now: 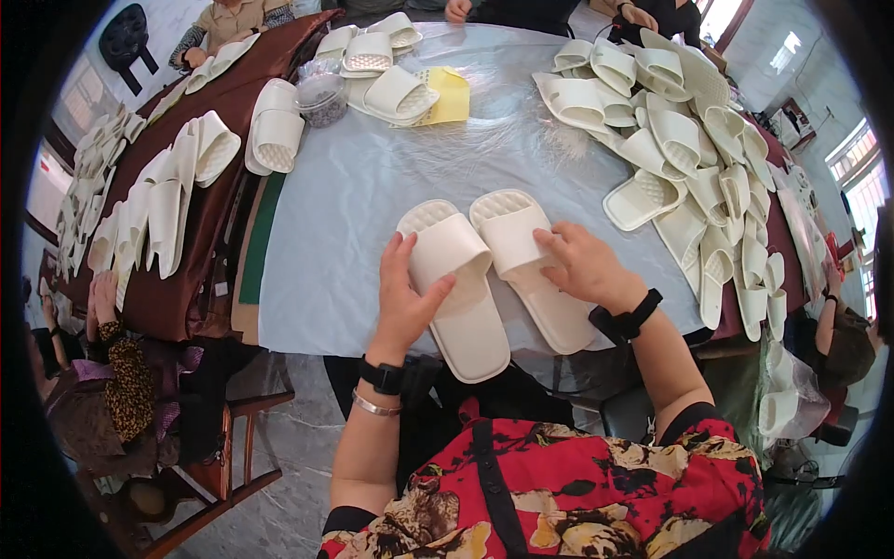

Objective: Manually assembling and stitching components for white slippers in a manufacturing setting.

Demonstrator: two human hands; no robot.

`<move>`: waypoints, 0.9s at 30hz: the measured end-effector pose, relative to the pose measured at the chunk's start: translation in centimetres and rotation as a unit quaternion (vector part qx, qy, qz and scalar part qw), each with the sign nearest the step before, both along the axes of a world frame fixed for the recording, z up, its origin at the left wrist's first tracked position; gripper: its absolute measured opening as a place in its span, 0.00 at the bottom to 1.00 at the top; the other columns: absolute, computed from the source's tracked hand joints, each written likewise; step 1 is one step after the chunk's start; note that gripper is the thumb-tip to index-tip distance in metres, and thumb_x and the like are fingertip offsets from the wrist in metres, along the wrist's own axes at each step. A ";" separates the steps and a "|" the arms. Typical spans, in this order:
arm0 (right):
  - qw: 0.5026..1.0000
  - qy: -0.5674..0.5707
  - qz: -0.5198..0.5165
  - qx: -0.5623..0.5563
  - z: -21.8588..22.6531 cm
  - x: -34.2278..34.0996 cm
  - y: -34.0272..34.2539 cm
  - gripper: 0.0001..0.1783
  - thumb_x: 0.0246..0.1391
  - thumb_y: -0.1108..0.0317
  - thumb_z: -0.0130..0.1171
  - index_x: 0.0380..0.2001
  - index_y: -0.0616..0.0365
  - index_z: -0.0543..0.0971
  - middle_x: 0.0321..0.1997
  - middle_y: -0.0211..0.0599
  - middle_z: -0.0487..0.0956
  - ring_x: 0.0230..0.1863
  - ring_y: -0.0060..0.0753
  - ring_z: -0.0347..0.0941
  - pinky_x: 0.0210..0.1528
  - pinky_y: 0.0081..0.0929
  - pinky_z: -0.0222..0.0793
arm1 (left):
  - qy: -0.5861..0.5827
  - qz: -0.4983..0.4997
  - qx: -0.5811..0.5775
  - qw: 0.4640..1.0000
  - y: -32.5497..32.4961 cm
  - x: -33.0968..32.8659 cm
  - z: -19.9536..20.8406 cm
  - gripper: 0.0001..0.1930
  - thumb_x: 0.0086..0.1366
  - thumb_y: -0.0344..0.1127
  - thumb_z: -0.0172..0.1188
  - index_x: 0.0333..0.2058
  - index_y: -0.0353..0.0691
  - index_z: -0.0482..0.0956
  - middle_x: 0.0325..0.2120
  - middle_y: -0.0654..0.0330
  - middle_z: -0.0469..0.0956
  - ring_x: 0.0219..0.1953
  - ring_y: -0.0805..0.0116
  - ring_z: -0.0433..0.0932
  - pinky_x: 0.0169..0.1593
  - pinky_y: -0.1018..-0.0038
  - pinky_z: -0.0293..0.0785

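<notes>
Closest to the camera, red floral clothing (568, 498) with a dark strip down the middle. Just beyond, bare forearms (365, 466), each with a black wristband (382, 376), plus a silver bracelet (375, 403) on the left. Next, left hand (402, 296) over the strap of the left slipper (458, 312), grip half open, fingers along the outer side and thumb spread across the top. Right hand (589, 267) at the strap of the right slipper (540, 296), grip loosely bent, fingertips touching. Cannot tell whether either has a firm hold. Both cream slippers side by side at the near edge of the pale-blue table (363, 186), dimpled ends pointing away. Off to the right, a large slipper heap (684, 154), layered and tilted. Farther left, another pair (277, 130) near a clear round tub (321, 101) of dark contents. Beyond, more slippers (399, 93) partly over a yellow sheet (453, 96). At the far side, a person in tan (237, 20) and a hand (457, 10) of someone else.
</notes>
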State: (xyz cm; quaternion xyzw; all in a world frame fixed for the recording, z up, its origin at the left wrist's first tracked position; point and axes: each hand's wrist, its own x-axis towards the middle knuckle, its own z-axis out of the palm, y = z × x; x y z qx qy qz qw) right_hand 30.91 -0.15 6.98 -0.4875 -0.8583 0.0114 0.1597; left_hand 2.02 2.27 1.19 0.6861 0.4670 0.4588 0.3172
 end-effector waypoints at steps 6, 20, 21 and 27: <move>0.984 -0.015 -0.160 -0.079 -2.3 -2.2 -0.9 0.23 0.54 0.65 0.50 0.53 0.63 0.67 0.32 0.50 0.77 0.31 0.50 0.76 0.31 0.45 0.70 | 0.097 0.019 0.042 0.994 0.1 -0.3 -0.9 0.28 0.54 0.34 0.63 0.54 0.37 0.69 0.59 0.42 0.58 0.62 0.47 0.59 0.61 0.61 0.60; 0.992 -0.109 -0.025 0.050 1.6 -1.7 9.6 0.11 0.50 0.67 0.55 0.39 0.53 0.76 0.29 0.41 0.77 0.36 0.44 0.74 0.34 0.38 0.72 | 0.103 0.052 0.077 0.990 0.0 -2.9 -1.4 0.23 0.56 0.25 0.57 0.53 0.41 0.72 0.60 0.47 0.60 0.61 0.50 0.60 0.60 0.64 0.62; 0.985 -0.159 0.003 0.061 0.8 -2.1 11.2 0.08 0.48 0.68 0.54 0.34 0.52 0.76 0.31 0.39 0.76 0.39 0.43 0.73 0.35 0.38 0.72 | 0.112 0.055 0.078 0.989 -0.1 -3.0 -1.4 0.23 0.56 0.25 0.57 0.53 0.41 0.72 0.59 0.47 0.60 0.61 0.51 0.61 0.60 0.64 0.62; 0.980 -0.193 0.026 -0.029 -1.8 -4.6 15.2 0.10 0.48 0.72 0.51 0.34 0.54 0.78 0.39 0.41 0.76 0.49 0.43 0.69 0.45 0.37 0.71 | 0.119 0.064 0.100 0.986 -0.2 -2.8 -1.5 0.24 0.54 0.25 0.58 0.53 0.42 0.72 0.58 0.47 0.62 0.59 0.49 0.63 0.59 0.63 0.63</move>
